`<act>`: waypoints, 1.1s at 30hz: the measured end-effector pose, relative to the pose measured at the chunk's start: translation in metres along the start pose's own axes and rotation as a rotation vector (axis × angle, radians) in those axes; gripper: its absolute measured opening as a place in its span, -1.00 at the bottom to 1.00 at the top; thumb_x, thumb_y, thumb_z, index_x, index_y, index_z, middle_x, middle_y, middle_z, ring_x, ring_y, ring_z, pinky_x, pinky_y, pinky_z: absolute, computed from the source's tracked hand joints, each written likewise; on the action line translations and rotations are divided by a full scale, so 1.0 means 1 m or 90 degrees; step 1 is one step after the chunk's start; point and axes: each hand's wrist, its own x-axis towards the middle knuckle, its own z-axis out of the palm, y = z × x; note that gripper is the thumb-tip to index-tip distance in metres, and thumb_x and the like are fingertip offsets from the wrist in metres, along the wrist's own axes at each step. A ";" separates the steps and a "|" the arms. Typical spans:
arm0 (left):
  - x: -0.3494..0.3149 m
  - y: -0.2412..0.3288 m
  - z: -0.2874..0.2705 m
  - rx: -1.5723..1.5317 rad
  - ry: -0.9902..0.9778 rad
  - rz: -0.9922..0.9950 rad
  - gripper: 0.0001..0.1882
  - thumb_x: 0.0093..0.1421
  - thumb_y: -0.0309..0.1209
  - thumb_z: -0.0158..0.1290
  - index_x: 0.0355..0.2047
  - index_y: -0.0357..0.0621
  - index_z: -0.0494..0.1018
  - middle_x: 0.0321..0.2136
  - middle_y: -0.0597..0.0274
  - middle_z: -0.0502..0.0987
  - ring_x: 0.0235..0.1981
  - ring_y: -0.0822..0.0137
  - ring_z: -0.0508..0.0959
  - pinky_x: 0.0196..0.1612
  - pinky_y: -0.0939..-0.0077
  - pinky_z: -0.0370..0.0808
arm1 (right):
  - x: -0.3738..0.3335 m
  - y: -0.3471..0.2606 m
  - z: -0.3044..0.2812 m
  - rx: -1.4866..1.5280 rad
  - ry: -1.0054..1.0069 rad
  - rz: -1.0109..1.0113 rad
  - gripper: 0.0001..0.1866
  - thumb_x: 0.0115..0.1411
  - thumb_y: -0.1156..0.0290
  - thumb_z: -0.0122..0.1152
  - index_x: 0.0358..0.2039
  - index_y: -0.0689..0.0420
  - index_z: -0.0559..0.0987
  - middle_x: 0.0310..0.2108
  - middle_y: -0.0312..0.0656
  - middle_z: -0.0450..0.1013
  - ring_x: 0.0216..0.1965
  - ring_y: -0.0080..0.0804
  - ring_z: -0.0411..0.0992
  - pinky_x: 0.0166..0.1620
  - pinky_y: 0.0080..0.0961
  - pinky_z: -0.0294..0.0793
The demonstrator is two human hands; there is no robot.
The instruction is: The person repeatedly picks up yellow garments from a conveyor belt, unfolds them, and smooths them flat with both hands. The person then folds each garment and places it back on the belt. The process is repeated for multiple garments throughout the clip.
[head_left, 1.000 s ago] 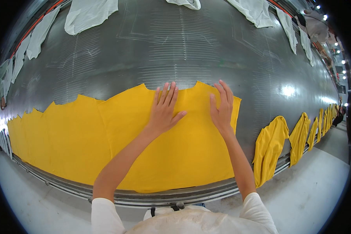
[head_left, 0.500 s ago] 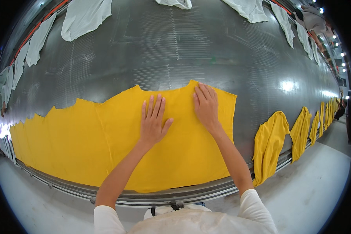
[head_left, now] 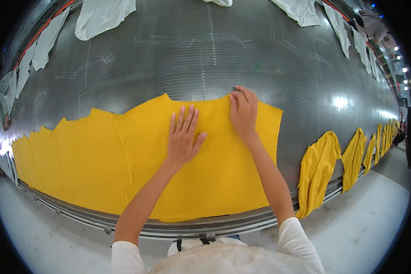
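Observation:
A yellow fabric panel (head_left: 201,182), cut with a neckline curve and sloping shoulders, lies spread on the dark table (head_left: 178,64) in front of me. My left hand (head_left: 182,141) rests flat on its upper middle, fingers stretched out and thumb to the side. At the panel's upper edge, right of the neckline, my right hand (head_left: 245,114) has its fingers bent and its thumb drawn in, pinching the shoulder corner. That corner is hidden by the fingers. The panel's lower edge reaches the near rim of the table.
More yellow panels (head_left: 73,160) stretch leftward in a row. Bunched yellow pieces (head_left: 318,171) hang over the near edge at right. White cloth pieces (head_left: 102,18) line the far side. A metal rail (head_left: 169,234) runs along the front. People stand at the far right and far left.
My right hand has gone from lying flat on the shoulder to bent fingers at the corner, slightly farther up. My left hand stays flat on the panel. The view has shifted slightly.

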 end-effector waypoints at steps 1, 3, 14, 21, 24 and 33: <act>0.000 -0.001 0.000 -0.006 -0.004 -0.002 -0.27 0.45 0.00 -0.17 0.44 -0.24 0.12 0.48 0.06 0.10 0.52 -0.02 -0.01 0.51 -0.06 -0.17 | 0.003 0.001 -0.001 0.034 0.004 0.011 -0.91 0.36 0.46 0.14 -0.21 0.19 0.55 -0.14 -0.12 0.55 -0.03 -0.03 0.45 0.13 -0.15 0.35; 0.003 0.000 0.000 -0.010 -0.003 0.002 -0.28 0.45 -0.01 -0.17 0.45 -0.24 0.12 0.49 0.06 0.09 0.52 -0.02 -0.01 0.51 -0.06 -0.18 | 0.004 0.006 -0.002 0.104 0.029 0.029 -0.92 0.36 0.46 0.14 -0.26 0.18 0.51 -0.23 -0.09 0.51 -0.14 -0.03 0.43 0.03 -0.17 0.35; 0.001 0.001 0.002 0.027 -0.016 0.013 -0.27 0.46 0.02 -0.20 0.45 -0.24 0.12 0.49 0.05 0.08 0.53 -0.04 -0.03 0.51 -0.08 -0.19 | 0.028 0.019 -0.010 0.002 -0.129 -0.004 -0.92 0.37 0.43 0.12 -0.27 0.14 0.52 -0.30 -0.19 0.51 -0.21 -0.22 0.45 -0.06 -0.27 0.29; 0.028 -0.002 -0.005 0.026 -0.044 0.078 -0.20 0.42 0.12 -0.20 0.47 -0.16 0.08 0.51 0.12 0.04 0.53 -0.09 -0.08 0.49 -0.19 -0.23 | 0.027 0.017 -0.017 -0.024 -0.061 0.002 -0.72 0.36 0.32 0.16 0.02 0.12 0.53 0.04 -0.16 0.49 0.11 -0.15 0.40 0.18 -0.18 0.25; 0.050 -0.004 -0.002 0.021 -0.035 0.098 -0.22 0.42 0.12 -0.18 0.47 -0.10 0.10 0.50 0.13 0.05 0.53 -0.09 -0.06 0.49 -0.20 -0.25 | 0.010 0.000 -0.024 -0.037 -0.110 -0.049 -0.45 0.40 0.12 0.08 0.30 0.13 0.37 0.35 -0.12 0.27 0.38 -0.06 0.17 0.40 -0.07 0.06; 0.067 -0.002 0.008 0.037 -0.005 0.093 -0.29 0.42 0.06 -0.16 0.46 -0.03 0.15 0.50 0.14 0.07 0.53 -0.05 -0.07 0.49 -0.22 -0.24 | -0.022 0.005 -0.029 -0.087 -0.379 -0.114 -0.11 0.37 -0.24 -0.08 0.50 0.09 0.10 0.53 -0.14 -0.02 0.56 -0.10 -0.18 0.52 0.02 -0.25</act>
